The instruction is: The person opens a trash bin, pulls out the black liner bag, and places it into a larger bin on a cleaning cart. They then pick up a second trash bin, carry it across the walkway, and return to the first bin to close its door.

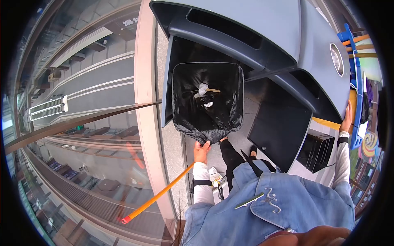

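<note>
My left hand is closed on the near rim of a square bin lined with a black plastic bag. Inside the bag lie crumpled white tissues and a thin light-brown stick. The bin is partly within the opening of a large grey cabinet, whose dark door hangs open. At the right, my right hand rests against the cabinet's lower side edge, its fingers extended and partly hidden.
An orange pole with a red tip slants beside my left forearm. Glass panes and a pinkish frame stand on the left. A blue rack holding several handles is at the far right. My legs are below the bin.
</note>
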A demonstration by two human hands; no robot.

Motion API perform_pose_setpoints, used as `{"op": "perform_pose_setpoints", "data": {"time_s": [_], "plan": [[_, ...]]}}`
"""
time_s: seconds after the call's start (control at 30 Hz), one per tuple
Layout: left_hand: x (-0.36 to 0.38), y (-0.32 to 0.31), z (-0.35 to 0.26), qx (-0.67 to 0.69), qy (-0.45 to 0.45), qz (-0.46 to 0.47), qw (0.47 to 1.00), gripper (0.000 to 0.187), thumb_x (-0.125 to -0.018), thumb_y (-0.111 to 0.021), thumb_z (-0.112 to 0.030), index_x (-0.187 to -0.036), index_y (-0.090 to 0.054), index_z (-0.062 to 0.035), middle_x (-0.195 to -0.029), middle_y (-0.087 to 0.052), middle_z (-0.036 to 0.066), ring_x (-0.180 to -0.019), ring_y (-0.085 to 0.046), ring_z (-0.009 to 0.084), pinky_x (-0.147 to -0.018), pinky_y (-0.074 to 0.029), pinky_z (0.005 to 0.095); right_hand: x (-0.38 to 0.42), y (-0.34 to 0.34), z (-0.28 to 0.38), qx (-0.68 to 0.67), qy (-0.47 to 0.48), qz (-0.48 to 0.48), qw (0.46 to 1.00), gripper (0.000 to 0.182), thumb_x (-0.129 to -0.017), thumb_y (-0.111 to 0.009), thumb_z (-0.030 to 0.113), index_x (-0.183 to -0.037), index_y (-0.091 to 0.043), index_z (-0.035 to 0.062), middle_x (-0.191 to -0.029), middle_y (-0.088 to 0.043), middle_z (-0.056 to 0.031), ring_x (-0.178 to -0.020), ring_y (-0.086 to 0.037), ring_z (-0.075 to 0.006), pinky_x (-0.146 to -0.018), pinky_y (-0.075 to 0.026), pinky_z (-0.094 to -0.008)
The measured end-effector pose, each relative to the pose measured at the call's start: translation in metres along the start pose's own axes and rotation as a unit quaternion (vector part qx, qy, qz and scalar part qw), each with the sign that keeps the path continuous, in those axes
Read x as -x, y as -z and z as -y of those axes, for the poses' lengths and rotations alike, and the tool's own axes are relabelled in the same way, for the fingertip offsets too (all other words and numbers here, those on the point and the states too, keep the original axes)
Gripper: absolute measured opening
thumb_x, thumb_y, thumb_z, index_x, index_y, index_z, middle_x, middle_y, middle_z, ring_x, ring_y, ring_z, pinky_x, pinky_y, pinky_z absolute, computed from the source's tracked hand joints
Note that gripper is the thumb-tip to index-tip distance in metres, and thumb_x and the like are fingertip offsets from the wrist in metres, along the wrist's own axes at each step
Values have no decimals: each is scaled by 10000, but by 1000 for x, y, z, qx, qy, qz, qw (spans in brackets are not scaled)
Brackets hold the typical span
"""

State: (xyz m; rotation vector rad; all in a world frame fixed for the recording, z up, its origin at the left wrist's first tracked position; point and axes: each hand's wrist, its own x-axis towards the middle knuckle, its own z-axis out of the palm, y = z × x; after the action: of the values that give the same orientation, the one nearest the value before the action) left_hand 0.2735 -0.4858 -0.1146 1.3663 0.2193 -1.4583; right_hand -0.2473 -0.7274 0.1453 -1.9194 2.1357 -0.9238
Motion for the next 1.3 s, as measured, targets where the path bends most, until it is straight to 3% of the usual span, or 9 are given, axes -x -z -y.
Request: {"op": "perform_pose_setpoints", "data": {"time_s": [0.27,0.43,0.6,0.8,0.87,0.93,1.0,1.1,1.3], "plan": [[14,16,9,-5,91,56,994,188,-746,-563,-52,-869,-433,-108,-679,-465,-41,-489,-452,57,-450,-405,194,2,-4,13,-4,-4,-8,1000,383,-869,-316,231,-1161,-399,-2,-1173,-423,-89,-1113,-359,-171,-949,-211,-255],[29,7,0,-148,-26,126,981,392,-685,-514,92,-995,-354,-87,-969,-451,46,-605,-512,99,-491,-446,176,1,-2,8,-33,-20,-19,999,373,-866,-335,218,-1149,-409,-13,-1165,-429,-93,-1099,-372,-170,-940,-223,-251],[20,1,8,-186,-7,67,980,338,-702,-524,69,-945,-364,-104,-811,-517,52,-524,-521,112,-381,-390,176,1,-2,4,-74,-31,-27,996,369,-862,-358,216,-1141,-416,-18,-1157,-439,-92,-1095,-376,-165,-934,-230,-248],[29,6,-5,127,119,91,981,153,-739,-564,-69,-762,-416,-98,-632,-504,41,-363,-378,78,-292,-284,183,2,-2,12,-30,-10,-30,999,358,-862,-363,221,-1131,-432,-6,-1148,-448,-89,-1083,-390,-158,-922,-246,-243],[19,1,-7,47,140,48,988,136,-731,-570,-64,-758,-445,-112,-596,-496,13,-409,-426,84,-354,-362,206,3,-1,10,-38,-18,-32,999,353,-859,-367,218,-1126,-438,-2,-1143,-453,-87,-1081,-392,-157,-918,-250,-241],[13,-19,-2,-288,6,-65,955,186,-708,-592,-43,-847,-483,-102,-715,-548,18,-586,-514,94,-529,-442,232,4,-1,6,-52,-15,-31,998,352,-858,-370,217,-1124,-440,-3,-1141,-455,-86,-1079,-394,-157,-917,-252,-240],[-19,22,35,-382,-139,0,914,278,-697,-595,-18,-946,-491,-88,-862,-563,28,-758,-526,106,-669,-443,271,2,0,4,-63,-11,-32,997,351,-857,-373,216,-1122,-443,-3,-1138,-457,-84,-1078,-395,-157,-916,-253,-239],[17,-11,18,-28,-54,32,998,347,-699,-532,10,-1017,-460,-109,-810,-555,52,-710,-517,129,-619,-446,304,3,-1,2,-80,-16,-38,996,345,-851,-387,208,-1117,-450,-1,-1135,-461,-81,-1077,-396,-154,-915,-254,-233],[25,29,39,95,139,-94,981,326,-683,-407,-24,-989,-438,-134,-605,-441,40,-511,-407,118,-463,-359,251,3,-2,0,-105,-39,-42,993,343,-843,-402,218,-1123,-458,27,-1137,-462,-77,-1079,-397,-155,-918,-249,-227]]}}
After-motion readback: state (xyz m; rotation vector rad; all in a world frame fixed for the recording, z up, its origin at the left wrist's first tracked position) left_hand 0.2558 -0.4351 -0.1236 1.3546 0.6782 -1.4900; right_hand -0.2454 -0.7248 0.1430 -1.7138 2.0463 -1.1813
